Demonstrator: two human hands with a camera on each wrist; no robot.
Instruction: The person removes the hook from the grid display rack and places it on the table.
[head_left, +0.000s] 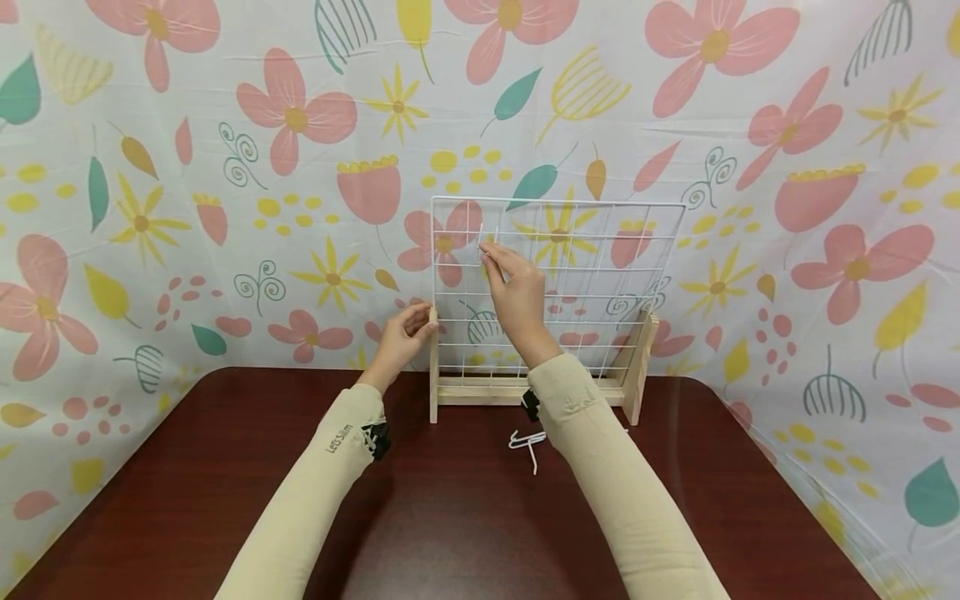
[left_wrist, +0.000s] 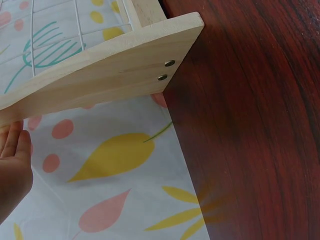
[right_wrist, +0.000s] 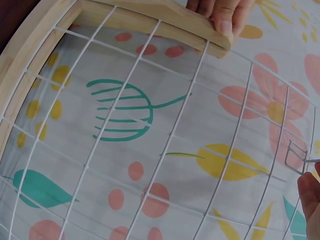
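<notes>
A white wire grid panel (head_left: 600, 275) stands upright in a pale wooden stand (head_left: 525, 392) at the back of the dark table. My left hand (head_left: 426, 322) grips the stand's left post; its fingertips (right_wrist: 222, 15) curl over the post's end, and the palm (left_wrist: 15, 170) shows beside the wooden side board (left_wrist: 110, 70). My right hand (head_left: 489, 250) is raised to the grid's upper left and pinches a small white wire hook (right_wrist: 296, 156) against a grid wire. The hook is hard to make out in the head view.
A few loose white wire hooks (head_left: 527, 442) lie on the table (head_left: 450, 517) just in front of the stand, beside my right forearm. A floral cloth backdrop (head_left: 225, 167) closes off the back and both sides.
</notes>
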